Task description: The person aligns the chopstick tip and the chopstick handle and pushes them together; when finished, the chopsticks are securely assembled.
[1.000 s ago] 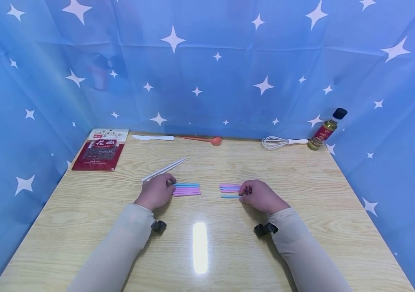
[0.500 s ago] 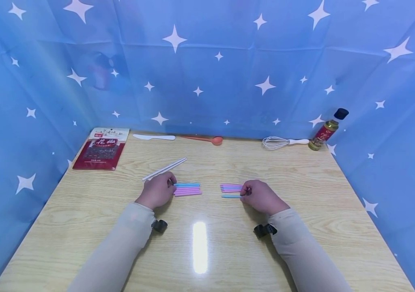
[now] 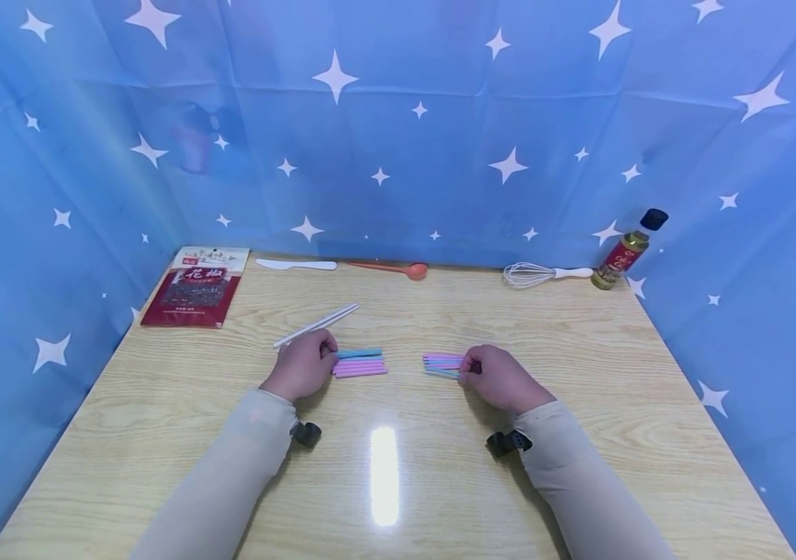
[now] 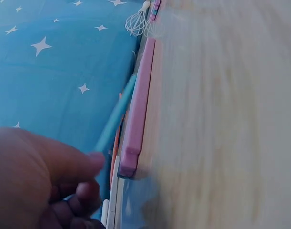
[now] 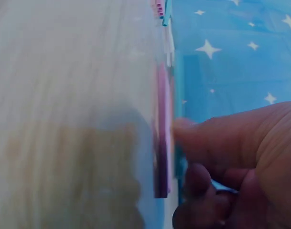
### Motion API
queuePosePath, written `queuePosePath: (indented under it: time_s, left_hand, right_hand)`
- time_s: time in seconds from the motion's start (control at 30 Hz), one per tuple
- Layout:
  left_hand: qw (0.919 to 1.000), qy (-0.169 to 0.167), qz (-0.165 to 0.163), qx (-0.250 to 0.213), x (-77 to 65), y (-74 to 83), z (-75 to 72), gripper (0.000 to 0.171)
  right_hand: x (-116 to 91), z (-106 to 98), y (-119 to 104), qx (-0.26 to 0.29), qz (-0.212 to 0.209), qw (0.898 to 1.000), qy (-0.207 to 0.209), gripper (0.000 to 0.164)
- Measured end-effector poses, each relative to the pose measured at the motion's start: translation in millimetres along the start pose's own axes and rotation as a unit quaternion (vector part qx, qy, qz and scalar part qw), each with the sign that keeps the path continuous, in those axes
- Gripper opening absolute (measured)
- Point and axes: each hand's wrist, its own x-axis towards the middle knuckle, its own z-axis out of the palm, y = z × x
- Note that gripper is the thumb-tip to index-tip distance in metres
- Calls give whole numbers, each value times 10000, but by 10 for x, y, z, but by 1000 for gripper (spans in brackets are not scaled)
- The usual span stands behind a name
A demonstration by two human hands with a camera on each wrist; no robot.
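Observation:
In the head view, my left hand (image 3: 302,365) pinches a blue stick (image 3: 362,353) at the back of a short row of pink and blue sticks (image 3: 360,369). That blue stick (image 4: 117,112) slants up above a pink one (image 4: 138,105) in the left wrist view, near the thumb. Across a gap, my right hand (image 3: 503,377) holds a light blue stick (image 3: 442,373) at the front of a second row of pink, purple and blue sticks (image 3: 441,358). Its thumb and fingers hide the right ends. The right wrist view is blurred, with the light blue stick (image 5: 179,81) beside a pink one.
White chopsticks (image 3: 317,325) lie just behind my left hand. Along the table's back edge are a red spice packet (image 3: 194,292), a white knife (image 3: 296,265), a red spoon (image 3: 415,271), a whisk (image 3: 545,273) and an oil bottle (image 3: 620,258). A starry blue curtain (image 3: 398,202) surrounds the table.
The left blue stick has tilted and its free end has lifted slightly off the row. On the right, the light blue stick has turned and come closer to its row. Both hands stay nearly in place.

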Motion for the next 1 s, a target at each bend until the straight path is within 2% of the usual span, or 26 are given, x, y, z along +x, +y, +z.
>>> queuePosePath:
  time_s: [0.13,0.27,0.4,0.6,1.0]
  left_hand:
    - [9983,-54,274,-521,-8,14,-6,5]
    - [9936,-154,473,-1010,-25,49,-4,7]
    - [9886,-97,692,-1335,-53,102,-1,6]
    - [9806,49,1004,-1684,-94,176,-5,7]
    - [9744,-44,1014,-2006,-124,205,0,7]
  right_hand:
    - [-7,1,-14,295,-388,9987,147,6]
    - [-19,3,-56,733,-847,9925,498,5]
    - [-37,1,-106,984,-1066,9855,879,13]
    - [-71,-7,-162,1089,-1379,9781,1114,12]
    - [-87,11,-186,1432,-1648,9668,1332,11]
